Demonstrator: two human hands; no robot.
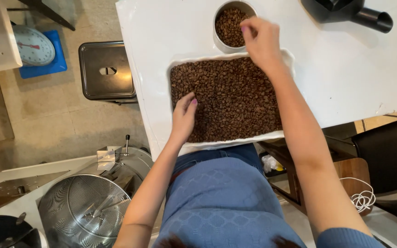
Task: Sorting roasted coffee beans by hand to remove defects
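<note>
1 head camera looks steeply down, close over the table (345, 69).

The glossy white tabletop (345, 69) carries a smooth white tray (180, 62) of matt brown roasted beans (228, 98). The round cup (217, 39) looks like brushed metal. The perforated steel drum (81, 209) shines; the blue knitted top (221, 202) is textured cloth.

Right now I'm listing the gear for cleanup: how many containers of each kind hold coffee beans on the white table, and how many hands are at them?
White rectangular tray of beans: 1
Round metal tin of beans: 1
Hands: 2, the left hand on the tray's beans, the right hand at the tin's edge
Total: 4
</note>
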